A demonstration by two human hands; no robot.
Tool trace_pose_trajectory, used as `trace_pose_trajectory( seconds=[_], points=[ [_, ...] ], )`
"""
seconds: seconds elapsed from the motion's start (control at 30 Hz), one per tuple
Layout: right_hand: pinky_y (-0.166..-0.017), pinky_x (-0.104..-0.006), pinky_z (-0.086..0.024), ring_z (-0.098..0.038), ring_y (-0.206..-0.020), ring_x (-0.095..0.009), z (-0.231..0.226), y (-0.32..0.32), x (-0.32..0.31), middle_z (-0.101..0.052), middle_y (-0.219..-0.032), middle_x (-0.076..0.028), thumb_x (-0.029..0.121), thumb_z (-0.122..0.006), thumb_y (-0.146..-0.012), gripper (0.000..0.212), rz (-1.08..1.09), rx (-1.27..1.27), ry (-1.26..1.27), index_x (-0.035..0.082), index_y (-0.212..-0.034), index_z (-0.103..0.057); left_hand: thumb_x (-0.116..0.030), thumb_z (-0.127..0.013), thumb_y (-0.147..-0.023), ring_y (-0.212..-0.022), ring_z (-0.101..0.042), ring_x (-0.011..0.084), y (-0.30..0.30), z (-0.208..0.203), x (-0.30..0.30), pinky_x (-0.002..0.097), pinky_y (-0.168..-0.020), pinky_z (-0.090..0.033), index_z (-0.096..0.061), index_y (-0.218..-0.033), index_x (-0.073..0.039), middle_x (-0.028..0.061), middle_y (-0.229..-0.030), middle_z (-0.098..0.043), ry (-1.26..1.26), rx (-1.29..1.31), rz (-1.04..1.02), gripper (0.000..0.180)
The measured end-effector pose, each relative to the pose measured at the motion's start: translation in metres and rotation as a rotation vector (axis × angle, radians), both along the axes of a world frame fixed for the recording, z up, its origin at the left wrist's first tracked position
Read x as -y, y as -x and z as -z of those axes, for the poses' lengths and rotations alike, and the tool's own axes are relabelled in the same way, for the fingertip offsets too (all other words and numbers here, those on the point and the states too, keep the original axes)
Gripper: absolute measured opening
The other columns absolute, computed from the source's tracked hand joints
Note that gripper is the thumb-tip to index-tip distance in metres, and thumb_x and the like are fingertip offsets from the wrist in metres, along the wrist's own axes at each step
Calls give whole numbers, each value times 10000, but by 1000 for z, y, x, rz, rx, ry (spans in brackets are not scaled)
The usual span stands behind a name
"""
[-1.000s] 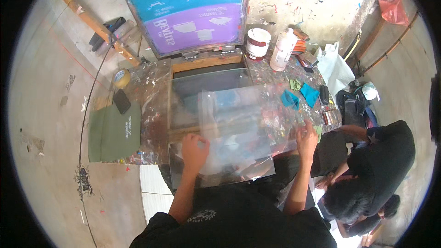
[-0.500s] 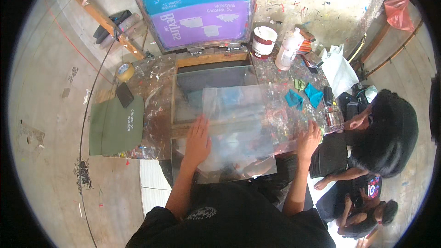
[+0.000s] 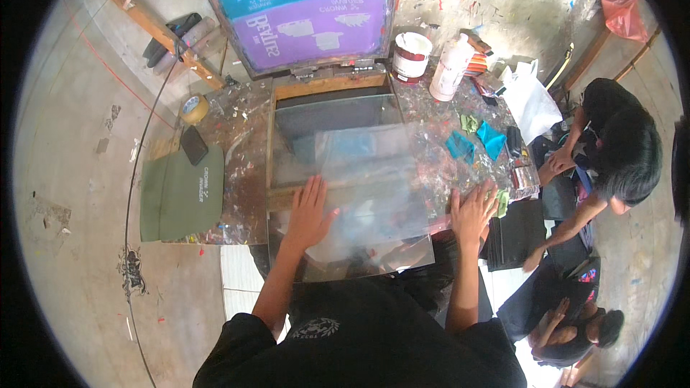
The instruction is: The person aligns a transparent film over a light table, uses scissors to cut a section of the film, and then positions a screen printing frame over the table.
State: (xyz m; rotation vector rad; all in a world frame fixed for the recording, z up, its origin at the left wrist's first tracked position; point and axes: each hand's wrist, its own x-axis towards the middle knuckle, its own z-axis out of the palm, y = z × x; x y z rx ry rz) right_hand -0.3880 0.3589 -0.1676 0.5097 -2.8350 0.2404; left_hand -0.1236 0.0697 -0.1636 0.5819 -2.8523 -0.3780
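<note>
My left hand lies flat, fingers extended, on the left edge of a clear plastic sheet. The sheet rests over a larger glass-like pane that reaches past the bench's front edge. Beneath them a wooden frame holds another glassy panel. To the right of the sheet, my right hand is spread with nothing in it, by the bench's front edge. A crumpled light-green cloth scrap lies just beside its fingers.
A hinged blue-and-purple printing screen stands raised behind. On the bench are a white tub, a bottle, teal scraps, tape, a phone and green fabric. Two people, one nearer, are at right beside black fabric.
My right hand has gone from curled fingers to spread ones, shifting slightly left. My left hand stays on the sheet, thumb now farther out. The nearer person has leaned back, one arm stretched toward the black fabric.
</note>
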Motion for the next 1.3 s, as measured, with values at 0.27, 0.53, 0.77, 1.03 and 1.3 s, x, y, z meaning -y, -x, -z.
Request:
trace_pose_trajectory(
  seconds=[0.27, 0.53, 0.77, 1.03, 1.3],
  points=[
    [-1208, -533, -169, -209, -1497, -399, -4, 0, -1, -323, -1574, -248, 565, -457, -975, 814, 20, 85, -7, -120, -1416, -450, -489, -531, -977, -1500, -232, 367, 2, 1, -1, 565, -1198, -176, -313, -1528, 4, 209, -1604, -282, 100, 44, 32, 771],
    [-1208, -514, -188, -254, -1477, -403, 6, -3, -6, -333, -1552, -282, 570, -452, -980, 845, -16, 69, 70, -127, -1453, -376, -520, -516, -978, -1512, -212, 338, 3, -3, 3, 545, -1212, -165, -309, -1543, -27, 167, -1624, -262, 95, 121, 25, 777],
    [-1214, -500, -173, -235, -1489, -392, 3, -3, -1, -306, -1574, -272, 580, -446, -986, 855, 12, 107, 24, -109, -1481, -342, -542, -508, -979, -1499, -239, 337, 1, 1, 5, 536, -1203, -193, -332, -1538, -43, 154, -1617, -284, 106, 54, 20, 769],
    [-1202, -521, -180, -257, -1475, -405, -1, -2, 2, -338, -1552, -282, 588, -440, -982, 857, 19, 99, 58, -121, -1458, -373, -562, -508, -971, -1494, -245, 336, 5, -3, 5, 533, -1197, -202, -337, -1535, -42, 151, -1619, -281, 90, 51, 14, 786],
    [-1203, -523, -175, -253, -1476, -409, -2, -2, -1, -327, -1562, -274, 600, -450, -970, 869, 24, 107, 80, -115, -1459, -378, -522, -531, -961, -1499, -231, 337, 5, -3, 5, 536, -1208, -176, -289, -1560, -69, 167, -1626, -254, 76, 72, 11, 789]
  ],
)
